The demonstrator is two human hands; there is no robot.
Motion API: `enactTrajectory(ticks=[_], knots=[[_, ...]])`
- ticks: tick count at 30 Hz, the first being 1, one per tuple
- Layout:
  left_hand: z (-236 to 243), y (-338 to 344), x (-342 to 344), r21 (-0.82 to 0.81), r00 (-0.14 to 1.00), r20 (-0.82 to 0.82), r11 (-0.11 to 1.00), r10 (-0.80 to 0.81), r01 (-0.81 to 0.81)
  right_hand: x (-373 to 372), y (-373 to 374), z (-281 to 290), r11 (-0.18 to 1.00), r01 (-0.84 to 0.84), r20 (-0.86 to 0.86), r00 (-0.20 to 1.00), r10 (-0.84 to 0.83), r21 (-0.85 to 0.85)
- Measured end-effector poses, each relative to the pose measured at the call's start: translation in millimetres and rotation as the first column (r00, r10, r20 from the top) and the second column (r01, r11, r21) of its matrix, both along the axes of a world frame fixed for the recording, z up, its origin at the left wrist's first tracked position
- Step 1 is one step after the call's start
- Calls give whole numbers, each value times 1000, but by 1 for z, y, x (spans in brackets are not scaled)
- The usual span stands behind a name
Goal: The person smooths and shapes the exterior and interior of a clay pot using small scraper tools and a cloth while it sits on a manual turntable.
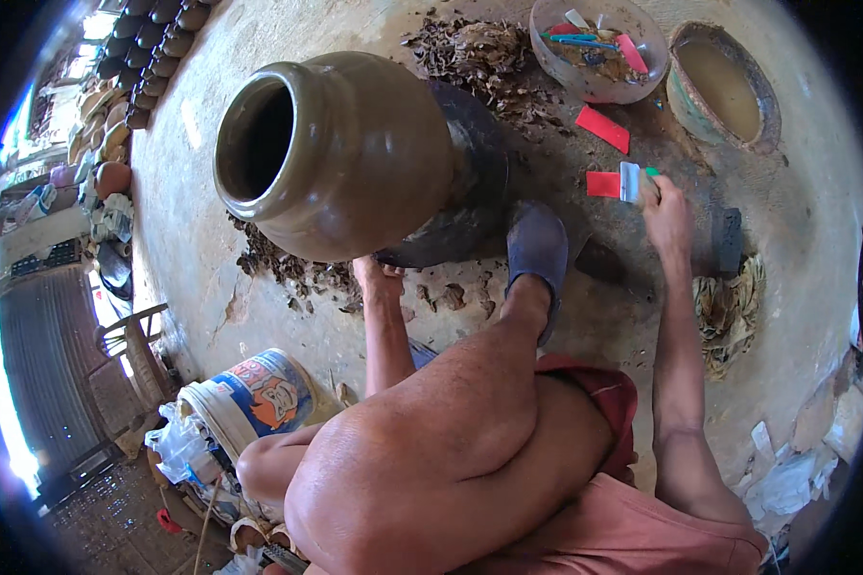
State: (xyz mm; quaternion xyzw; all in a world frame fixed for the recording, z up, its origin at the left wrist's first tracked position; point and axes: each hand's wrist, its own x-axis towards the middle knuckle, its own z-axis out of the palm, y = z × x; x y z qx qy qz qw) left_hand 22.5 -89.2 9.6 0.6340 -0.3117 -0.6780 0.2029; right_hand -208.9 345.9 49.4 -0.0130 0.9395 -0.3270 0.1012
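A large wet brown clay pot (340, 153) stands on a dark potter's wheel (470, 187) in front of me. My left hand (379, 278) reaches under the pot's lower side at the wheel's near edge; its fingers are hidden. My right hand (664, 213) is stretched out to the right and holds a small pale flat scraper (630, 180) against the ground, beside a red card (602, 184). Another red card (602, 128) lies a little farther off. My foot in a blue-grey shoe (537, 249) rests by the wheel.
A clear bowl of small tools (599, 48) and a clay basin of muddy water (724, 86) sit at the far right. Dry clay scraps (479, 53) litter the ground. A white bucket (254, 398) stands at my left, with rows of pots (153, 48) beyond.
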Motion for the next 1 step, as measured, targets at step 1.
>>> enactTrajectory(ticks=[1], knots=[[-1,2,-3,1,1000,7,1000,-8,8,1,11,-15,995,21,50,998,-26,94]])
